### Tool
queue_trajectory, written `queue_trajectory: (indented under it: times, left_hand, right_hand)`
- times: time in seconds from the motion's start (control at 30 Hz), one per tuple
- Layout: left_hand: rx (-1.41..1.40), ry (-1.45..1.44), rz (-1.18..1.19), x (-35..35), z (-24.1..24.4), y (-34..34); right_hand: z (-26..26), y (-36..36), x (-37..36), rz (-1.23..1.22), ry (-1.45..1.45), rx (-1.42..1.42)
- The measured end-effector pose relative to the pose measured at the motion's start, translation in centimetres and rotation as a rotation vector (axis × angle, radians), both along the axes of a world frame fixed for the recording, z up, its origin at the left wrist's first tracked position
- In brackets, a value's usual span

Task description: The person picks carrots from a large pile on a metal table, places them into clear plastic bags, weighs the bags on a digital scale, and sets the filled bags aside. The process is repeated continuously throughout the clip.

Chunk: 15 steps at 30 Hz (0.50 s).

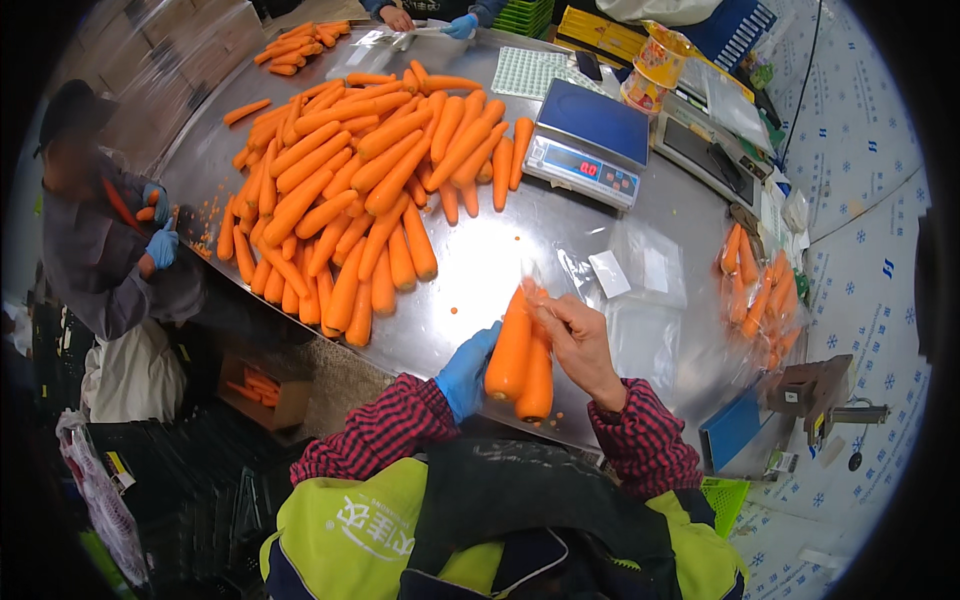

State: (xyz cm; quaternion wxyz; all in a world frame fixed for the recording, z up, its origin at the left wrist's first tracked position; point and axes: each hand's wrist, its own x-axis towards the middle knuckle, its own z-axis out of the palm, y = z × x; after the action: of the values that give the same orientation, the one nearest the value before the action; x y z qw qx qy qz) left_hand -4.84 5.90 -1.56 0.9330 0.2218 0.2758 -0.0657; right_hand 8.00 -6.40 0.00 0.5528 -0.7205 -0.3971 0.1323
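Two large carrots [509,352] are held upright, thick ends toward me, just above the table's near edge. In a blue glove, my left hand [466,373] cups them from the left; part of its fingers is hidden behind them. My bare right hand [577,337] grips their thin ends from the right. A blurred bit of clear plastic shows at those tips; whether it wraps the carrots is hard to tell. Right of my hands lie flat clear plastic bags [643,330] and a white card [609,274]. A big pile of loose carrots [337,187] covers the table's left side.
A digital scale [592,142] stands beyond my hands on the steel table [480,262]. Bagged carrots [757,289] lie at the right, near a tape dispenser [814,394]. At the left a person [112,225] in blue gloves handles carrots; another person's gloved hand [460,26] shows across the table.
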Motion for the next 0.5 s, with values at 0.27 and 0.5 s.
queue_trajectory:
  times: [0.27, 0.5]
  left_hand:
    - [-0.253, -0.005, -0.063, -2.1, -0.5, -4.4]
    - [-0.139, 0.178, -0.075, -2.5, 0.3, -7.9]
  right_hand:
    - [3.3, -6.1, -1.7, 0.235, -0.067, -0.040]
    - [3.2, -11.7, -0.8, 0.414, -0.119, -0.097]
